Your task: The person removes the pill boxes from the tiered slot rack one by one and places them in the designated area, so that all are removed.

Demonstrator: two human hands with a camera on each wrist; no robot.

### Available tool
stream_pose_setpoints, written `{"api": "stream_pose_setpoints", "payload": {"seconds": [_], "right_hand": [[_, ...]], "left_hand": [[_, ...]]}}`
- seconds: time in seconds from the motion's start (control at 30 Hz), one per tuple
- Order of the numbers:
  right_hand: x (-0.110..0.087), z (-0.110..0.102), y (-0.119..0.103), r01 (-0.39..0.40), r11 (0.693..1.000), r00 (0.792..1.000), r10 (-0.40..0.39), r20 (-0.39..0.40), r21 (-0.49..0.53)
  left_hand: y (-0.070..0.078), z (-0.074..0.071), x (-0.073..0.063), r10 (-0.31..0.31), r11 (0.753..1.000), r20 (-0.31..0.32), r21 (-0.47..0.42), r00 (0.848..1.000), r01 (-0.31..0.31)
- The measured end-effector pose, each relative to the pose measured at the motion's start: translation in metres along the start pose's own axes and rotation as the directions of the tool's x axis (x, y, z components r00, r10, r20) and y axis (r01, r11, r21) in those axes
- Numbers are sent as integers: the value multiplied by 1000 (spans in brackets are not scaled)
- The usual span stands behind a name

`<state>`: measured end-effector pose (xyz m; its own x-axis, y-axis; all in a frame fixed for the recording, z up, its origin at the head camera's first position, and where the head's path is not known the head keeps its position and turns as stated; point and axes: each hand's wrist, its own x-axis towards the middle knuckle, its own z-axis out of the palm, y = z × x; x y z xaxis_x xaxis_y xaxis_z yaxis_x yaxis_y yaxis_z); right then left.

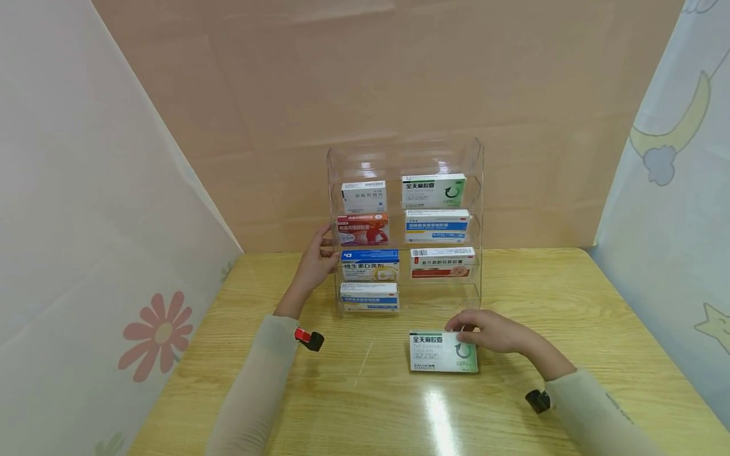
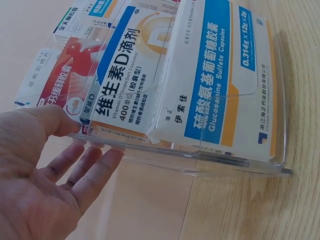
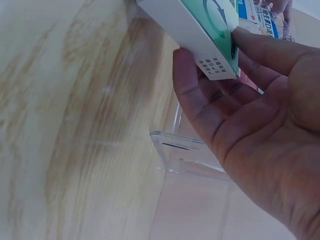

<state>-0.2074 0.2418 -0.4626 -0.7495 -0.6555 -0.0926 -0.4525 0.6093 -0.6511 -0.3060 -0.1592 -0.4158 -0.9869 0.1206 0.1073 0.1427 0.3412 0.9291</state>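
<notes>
My right hand (image 1: 495,332) pinches a green-and-white medicine box (image 1: 442,352) by its right end, in front of the rack. In the right wrist view, the thumb is on the printed face of the box (image 3: 200,37) and the fingers are behind it. The left hand (image 1: 315,265) holds the left side of a clear tiered display rack (image 1: 405,158). In the left wrist view, the thumb of that hand (image 2: 45,175) lies at the rack's edge beside the red medicine box (image 2: 70,70), with the fingers on the outer side.
On the rack's left stand a white box (image 1: 364,197), red box (image 1: 362,229), blue-and-yellow vitamin D box (image 1: 369,266) and blue-striped box (image 1: 369,297). Its right side bears a green-and-white box (image 1: 433,191), blue-striped box (image 1: 437,227) and red-striped box (image 1: 442,263). All are on a wooden table (image 1: 353,392).
</notes>
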Motion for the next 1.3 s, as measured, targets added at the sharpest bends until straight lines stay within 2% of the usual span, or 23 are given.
{"api": "stream_pose_setpoints", "payload": {"seconds": [0.43,0.7,1.07,1.3], "right_hand": [[-3,1,-3,14,1000,1000,-14,-22,0],[-7,-3,-7,-25,1000,999,25,-38,-3],[-5,-17,-24,27,998,995,-32,-92,-48],[6,-19,-29,44,998,992,-50,-118,-52]], "left_hand": [[-1,1,0,-17,1000,-2,3,1000,17],[0,1,-1,-1,1000,-6,6,1000,1],[-3,0,1,25,1000,3,6,1000,-25],[5,0,-1,-15,1000,34,-8,999,15]]}}
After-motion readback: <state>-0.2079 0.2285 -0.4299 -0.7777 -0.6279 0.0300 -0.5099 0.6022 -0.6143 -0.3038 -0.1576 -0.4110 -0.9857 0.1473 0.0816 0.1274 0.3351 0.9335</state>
